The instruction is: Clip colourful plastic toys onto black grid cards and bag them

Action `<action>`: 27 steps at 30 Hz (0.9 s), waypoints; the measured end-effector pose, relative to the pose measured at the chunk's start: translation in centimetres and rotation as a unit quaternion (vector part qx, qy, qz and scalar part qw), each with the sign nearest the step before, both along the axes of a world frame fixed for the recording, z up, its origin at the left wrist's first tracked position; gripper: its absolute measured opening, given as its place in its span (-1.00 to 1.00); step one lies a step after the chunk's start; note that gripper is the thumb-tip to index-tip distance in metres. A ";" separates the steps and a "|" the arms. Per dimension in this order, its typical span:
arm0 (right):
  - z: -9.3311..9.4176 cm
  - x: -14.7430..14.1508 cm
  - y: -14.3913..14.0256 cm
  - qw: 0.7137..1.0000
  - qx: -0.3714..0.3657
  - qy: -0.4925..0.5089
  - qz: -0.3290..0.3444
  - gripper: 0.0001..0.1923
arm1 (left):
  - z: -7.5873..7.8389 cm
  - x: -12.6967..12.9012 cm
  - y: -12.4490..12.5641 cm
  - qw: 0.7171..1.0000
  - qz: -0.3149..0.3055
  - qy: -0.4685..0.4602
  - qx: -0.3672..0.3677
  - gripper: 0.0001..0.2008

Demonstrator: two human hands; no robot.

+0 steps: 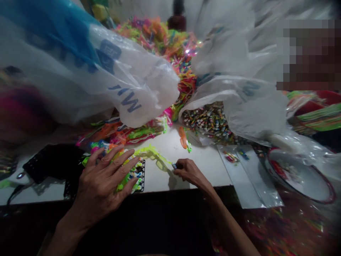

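Observation:
My left hand (106, 179) lies flat, fingers spread, pressing on a black grid tray (140, 177) filled with small colourful pieces. A neon yellow-green string (150, 153) runs from under that hand across the white table (162, 142) to my right hand (190, 172). The right hand's fingers are pinched on the string's end, where a small dark and blue piece (174, 165) shows at the fingertips.
Large translucent plastic bags (87, 78) bulge over the table's back. A heap of neon strings (170, 46) lies behind, and a pile of small beads (207, 119) spills from a bag. Flat clear packets (247, 174) and a red-rimmed bowl (301, 174) sit at right. A blurred person is at far right.

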State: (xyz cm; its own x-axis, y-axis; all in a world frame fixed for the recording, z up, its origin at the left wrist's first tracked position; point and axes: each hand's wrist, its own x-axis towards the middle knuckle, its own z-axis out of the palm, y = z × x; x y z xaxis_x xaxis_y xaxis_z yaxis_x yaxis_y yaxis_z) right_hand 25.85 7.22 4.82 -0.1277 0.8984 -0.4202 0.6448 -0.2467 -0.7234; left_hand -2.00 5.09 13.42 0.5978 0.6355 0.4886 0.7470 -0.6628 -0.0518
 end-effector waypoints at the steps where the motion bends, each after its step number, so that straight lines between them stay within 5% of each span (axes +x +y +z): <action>1: -0.1 0.1 -0.1 0.999 -0.024 0.020 -0.022 -0.94 | 0.0 0.0 0.0 1.000 0.001 0.004 0.000 -0.53; 4: -0.4 0.0 -0.5 0.991 -0.082 0.086 -0.066 -0.92 | 0.0 0.0 0.1 1.000 0.004 0.008 -0.001 -0.51; 7: -0.5 -1.1 -1.0 0.982 -0.043 0.154 -0.096 -0.91 | 0.1 0.1 0.1 1.000 0.001 0.004 0.000 -0.50; 14: -2.0 -6.7 0.3 0.967 0.055 0.250 0.019 -0.99 | 0.1 0.0 0.0 1.000 0.000 0.005 -0.003 -0.48; 22: -1.4 -9.1 1.5 0.978 0.134 0.064 0.146 -0.92 | 0.1 0.0 0.0 1.000 0.000 -0.003 -0.017 -0.48; 27: -2.4 -9.3 1.0 0.973 0.176 0.048 0.145 -0.84 | 0.2 0.1 -0.1 1.000 0.007 -0.005 -0.023 -0.45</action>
